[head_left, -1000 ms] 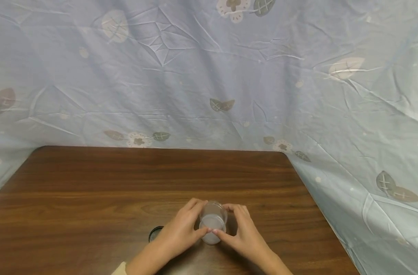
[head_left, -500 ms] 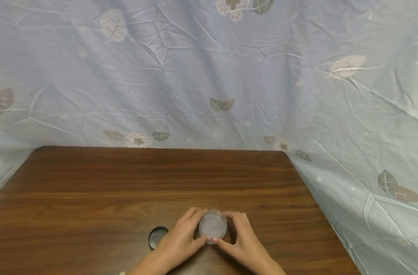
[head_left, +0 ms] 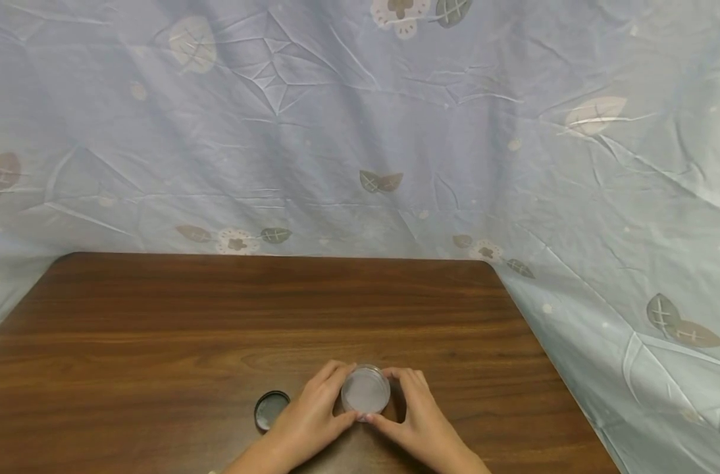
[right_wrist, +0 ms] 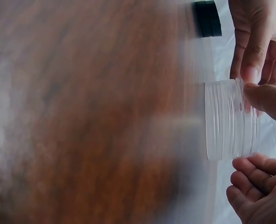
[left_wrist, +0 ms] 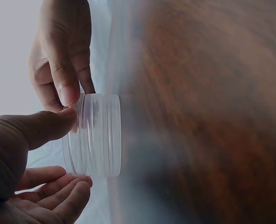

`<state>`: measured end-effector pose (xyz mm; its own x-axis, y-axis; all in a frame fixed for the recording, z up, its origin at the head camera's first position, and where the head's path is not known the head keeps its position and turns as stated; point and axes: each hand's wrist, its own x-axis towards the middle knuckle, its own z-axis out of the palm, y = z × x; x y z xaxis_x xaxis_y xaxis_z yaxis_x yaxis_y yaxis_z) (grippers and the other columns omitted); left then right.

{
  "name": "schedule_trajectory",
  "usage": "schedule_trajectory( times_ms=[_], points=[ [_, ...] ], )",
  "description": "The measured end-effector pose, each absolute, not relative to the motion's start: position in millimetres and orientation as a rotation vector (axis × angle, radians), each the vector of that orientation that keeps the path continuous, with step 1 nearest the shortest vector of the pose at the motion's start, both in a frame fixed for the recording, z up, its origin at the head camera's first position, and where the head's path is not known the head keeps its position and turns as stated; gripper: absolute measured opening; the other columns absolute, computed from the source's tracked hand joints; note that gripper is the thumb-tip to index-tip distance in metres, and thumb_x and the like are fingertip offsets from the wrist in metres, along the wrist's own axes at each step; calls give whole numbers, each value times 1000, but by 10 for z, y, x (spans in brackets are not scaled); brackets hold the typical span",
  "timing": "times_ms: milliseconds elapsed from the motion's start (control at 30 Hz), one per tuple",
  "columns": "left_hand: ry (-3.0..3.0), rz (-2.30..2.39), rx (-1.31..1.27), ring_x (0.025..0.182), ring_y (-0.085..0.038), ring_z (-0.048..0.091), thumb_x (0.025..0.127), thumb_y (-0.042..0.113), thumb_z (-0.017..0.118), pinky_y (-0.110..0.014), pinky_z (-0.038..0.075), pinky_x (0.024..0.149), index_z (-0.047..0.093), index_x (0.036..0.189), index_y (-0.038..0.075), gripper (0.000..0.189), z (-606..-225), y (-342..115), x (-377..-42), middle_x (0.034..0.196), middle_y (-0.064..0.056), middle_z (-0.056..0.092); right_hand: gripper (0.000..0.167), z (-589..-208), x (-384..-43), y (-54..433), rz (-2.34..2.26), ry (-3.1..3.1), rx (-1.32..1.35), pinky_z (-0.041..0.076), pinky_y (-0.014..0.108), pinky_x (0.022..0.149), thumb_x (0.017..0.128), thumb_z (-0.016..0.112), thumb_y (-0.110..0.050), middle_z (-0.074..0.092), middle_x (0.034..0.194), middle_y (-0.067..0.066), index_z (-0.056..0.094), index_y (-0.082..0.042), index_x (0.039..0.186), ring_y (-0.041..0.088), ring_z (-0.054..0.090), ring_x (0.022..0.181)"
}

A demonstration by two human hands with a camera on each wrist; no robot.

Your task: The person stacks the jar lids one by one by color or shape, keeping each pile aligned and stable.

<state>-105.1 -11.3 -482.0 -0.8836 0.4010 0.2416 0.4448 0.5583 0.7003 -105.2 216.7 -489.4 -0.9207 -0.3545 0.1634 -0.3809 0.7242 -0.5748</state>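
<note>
A clear, round plastic jar (head_left: 365, 391) is on the wooden table between both hands. Its side shows several ridges in the left wrist view, and I cannot tell whether it is one piece or two fitted together. My left hand (head_left: 315, 409) grips it from the left, thumb at the near rim and fingers on the far side. From the right, my right hand (head_left: 418, 415) holds it the same way, the two thumb tips meeting at the near edge. A black-rimmed lid (head_left: 271, 411) lies left of the jar, just beside my left wrist.
The brown wood-grain table (head_left: 218, 316) extends away behind the jar. Pale blue cloth (head_left: 312, 131) printed with leaves and flowers hangs along its far and side edges.
Both hands have brought the clear plastic downward; the two offset circles seen earlier now nearly coincide. More of the black-rimmed lid shows beside the left arm.
</note>
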Motion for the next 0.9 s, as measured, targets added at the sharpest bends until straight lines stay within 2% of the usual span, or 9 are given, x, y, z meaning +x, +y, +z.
schedule_trajectory(
  times_ms=[900],
  points=[
    [-2733,-1262,-742,120,-30,69,88,23,85,-42,62,97,54,144,-5,70,-4854,-101,-1057,133,-13,63,70,-4913,-1046,2166,1012,-2893,592,56,43,105,86,82,-51,64,135,1,56,-11,137,16,53,123]
  ],
)
